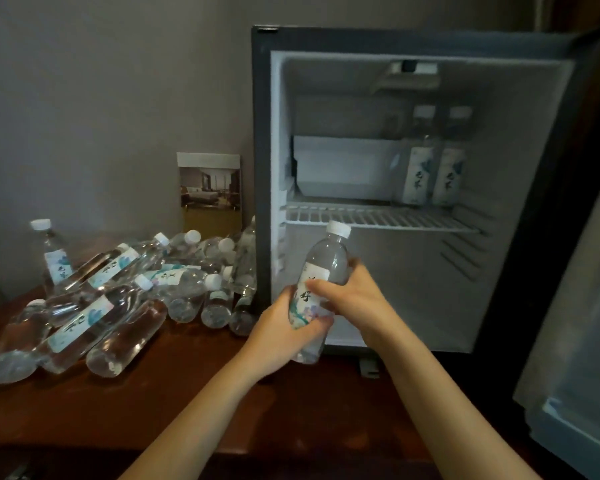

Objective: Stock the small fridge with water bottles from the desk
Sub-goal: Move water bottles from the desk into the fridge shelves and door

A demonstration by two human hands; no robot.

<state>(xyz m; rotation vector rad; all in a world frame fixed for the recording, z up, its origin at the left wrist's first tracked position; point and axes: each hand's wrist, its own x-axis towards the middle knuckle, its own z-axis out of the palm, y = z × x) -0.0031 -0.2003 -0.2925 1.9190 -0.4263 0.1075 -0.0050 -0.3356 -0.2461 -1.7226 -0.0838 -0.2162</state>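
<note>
A plain grey wall point(84, 98) stood behind the reddish-brown wooden worktop point(187, 393). A photo card point(209, 188) leaned against that wall. The light was dim.

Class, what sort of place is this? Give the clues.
Probably a hotel room: a small fridge on a wooden desk, a card picturing a bedroom, and a heap of identical water bottles.

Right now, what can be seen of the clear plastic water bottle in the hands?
The clear plastic water bottle has a white cap and a pale label with dark characters. It leans right, cap up, before the open fridge. The left hand grips its lower part; the right hand holds its middle.
</note>
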